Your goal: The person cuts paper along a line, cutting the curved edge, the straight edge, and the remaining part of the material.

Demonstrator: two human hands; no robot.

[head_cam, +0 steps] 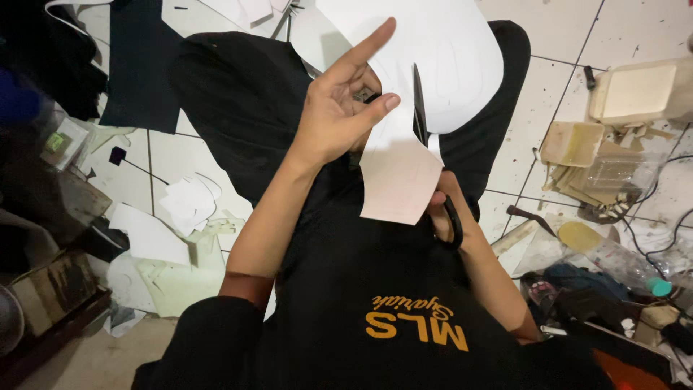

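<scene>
My left hand [339,108] is raised over my lap, pinching a large white sheet [440,58] between thumb and fingers, with the index finger pointing up. My right hand [447,206] is lower and mostly hidden behind a hanging strip of the sheet [397,177]. It grips black scissors [420,108] by their handles, and the blades point up into the sheet, partway along a cut. I sit in black clothes on a tiled floor.
White offcuts [189,202] and a dark sheet [141,65] lie on the tiles [635,29] to my left. At right are foam blocks [639,90], clear plastic packaging [613,173], cables and cluttered tools. A cardboard box [50,289] sits at lower left.
</scene>
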